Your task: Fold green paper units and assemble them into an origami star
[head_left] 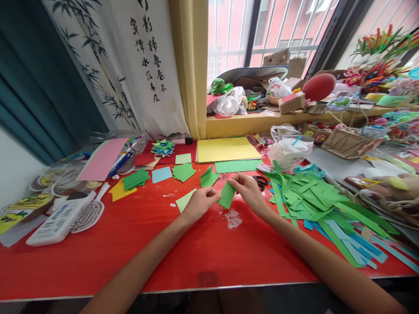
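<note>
A small green piece of paper [227, 196] is held up between my two hands over the red table. My left hand [202, 203] pinches its left edge between thumb and fingers. At its upper right corner, my right hand [249, 190] grips it the same way. Just behind lie a folded green paper [208, 177] and a stack of green squares [183, 172]. A pale green square [185, 200] is partly covered by my left hand. Black-handled scissors [261, 182] rest beyond my right hand, their blades mostly hidden.
Green paper strips [310, 196] heap up on the right, with blue strips [356, 242] nearer the front. Yellow sheets [227, 149] lie at the back beside a white plastic bag [290, 148]. On the left are a hairbrush [90, 213] and a white box [59, 220].
</note>
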A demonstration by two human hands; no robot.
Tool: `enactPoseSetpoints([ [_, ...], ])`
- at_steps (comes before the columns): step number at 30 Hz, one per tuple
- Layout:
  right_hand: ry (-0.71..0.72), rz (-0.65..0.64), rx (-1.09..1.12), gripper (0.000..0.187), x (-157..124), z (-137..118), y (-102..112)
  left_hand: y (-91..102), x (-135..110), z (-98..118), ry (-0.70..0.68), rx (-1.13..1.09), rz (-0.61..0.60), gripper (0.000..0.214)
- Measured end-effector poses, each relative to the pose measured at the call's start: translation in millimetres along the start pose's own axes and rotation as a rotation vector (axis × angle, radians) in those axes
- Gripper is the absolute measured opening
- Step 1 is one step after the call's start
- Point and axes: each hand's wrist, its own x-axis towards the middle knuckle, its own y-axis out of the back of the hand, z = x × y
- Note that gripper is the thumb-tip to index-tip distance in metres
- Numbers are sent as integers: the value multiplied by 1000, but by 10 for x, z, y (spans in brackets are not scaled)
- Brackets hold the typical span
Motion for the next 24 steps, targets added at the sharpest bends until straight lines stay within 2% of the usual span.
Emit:
enactPoseSetpoints([
  [8, -38, 37, 22, 28, 38, 77, -1, 51, 3, 16, -2, 66, 3, 24],
  [11, -98, 150, 6, 27, 133, 201, 131, 65, -23, 30, -28, 136, -54, 22],
  [13, -194, 243, 32, 25, 201, 285, 227, 60, -46, 38, -99, 230, -74, 21],
  [14, -265, 218, 84, 23, 224, 316, 256, 51, -58, 41, -147, 300, -59, 21],
  [16, -320, 164, 129, 21, 234, 337, 252, 26, -81, 41, -250, 496, 9, 20],
  [18, -349, 93, 177, 21, 195, 307, 174, 0, -97, 32, -351, 729, 61, 20],
  [20, -368, 28, 235, 21, 129, 249, 67, -16, -104, 14, -439, 916, 53, 26],
  [22, -413, -46, 332, 22, 70, 196, -16, -15, -99, -8, -488, 1000, 18, 28],
  [24, -447, -74, 391, 23, 40, 174, -49, 3, -86, -30, -484, 989, 2, 27],
])
